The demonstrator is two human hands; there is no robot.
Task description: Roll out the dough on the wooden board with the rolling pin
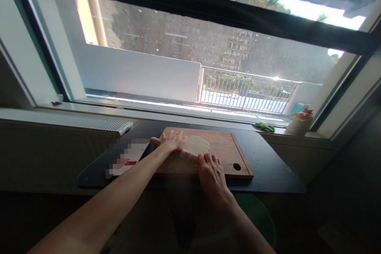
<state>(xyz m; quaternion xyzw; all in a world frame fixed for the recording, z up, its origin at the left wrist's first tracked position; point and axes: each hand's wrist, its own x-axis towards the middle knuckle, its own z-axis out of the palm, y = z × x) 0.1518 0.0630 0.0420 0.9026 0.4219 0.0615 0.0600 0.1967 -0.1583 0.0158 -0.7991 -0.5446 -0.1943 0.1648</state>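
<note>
Head view. A person's two bare hands lie on a wooden rolling pin [189,156], set obliquely across a flat sheet of dough [198,144] on a wooden board [224,143]. The left hand [174,139] rests over the pin towards its far-left end, its grip loosely spread and the fingers extended beyond the wood; the pin's tip projects to the left of it. The right hand [211,166] covers the nearer end with bent fingers; whether its grip closes underneath cannot be told. The dough shows on both the far and the near side of the pin.

To the right of the dough, bare board continues as far as its right edge, with a round hole [237,166] in the near corner. The board's near edge lies just inside that of the dark surface [268,166], which extends farther to the right. On the left, a partly blurred white packet [135,152] lies beside the board, limiting room there. Beyond the far edge, a green cloth [264,127] and a pale container [299,124] occupy the windowsill [218,115].
</note>
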